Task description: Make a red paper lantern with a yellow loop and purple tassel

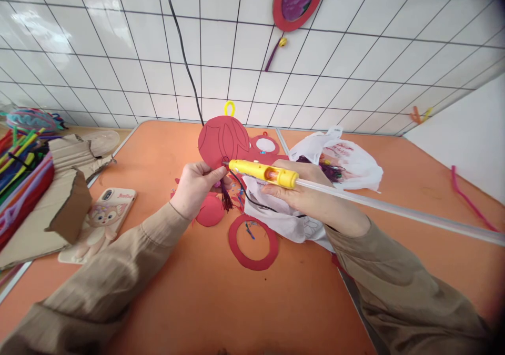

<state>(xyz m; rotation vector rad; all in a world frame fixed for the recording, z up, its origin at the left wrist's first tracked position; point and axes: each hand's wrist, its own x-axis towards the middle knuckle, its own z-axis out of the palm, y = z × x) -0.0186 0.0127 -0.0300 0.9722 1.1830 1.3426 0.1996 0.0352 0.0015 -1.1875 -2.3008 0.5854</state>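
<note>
My right hand [303,184] is wrapped round a yellow hot glue gun [252,170], a long clear glue stick [363,201] running out of its back. Its nozzle points left and meets the lower edge of a red paper disc [221,139] with drawn outlines and a yellow loop [229,108] on top. Pinched in my left hand [199,184] is that lower edge, where a dark tassel [225,197] hangs. I cannot tell whether the nozzle touches the paper. Below lie a red paper ring [253,264] and another red disc [210,211].
A white plastic bag [359,163] lies at the back right, another white bag [284,221] under my right hand. On the left are a phone [106,213], cut cardboard [65,208] and coloured pipe cleaners [23,176]. A black cable [183,55] crosses the tiled wall; a round ornament [299,0] hangs there.
</note>
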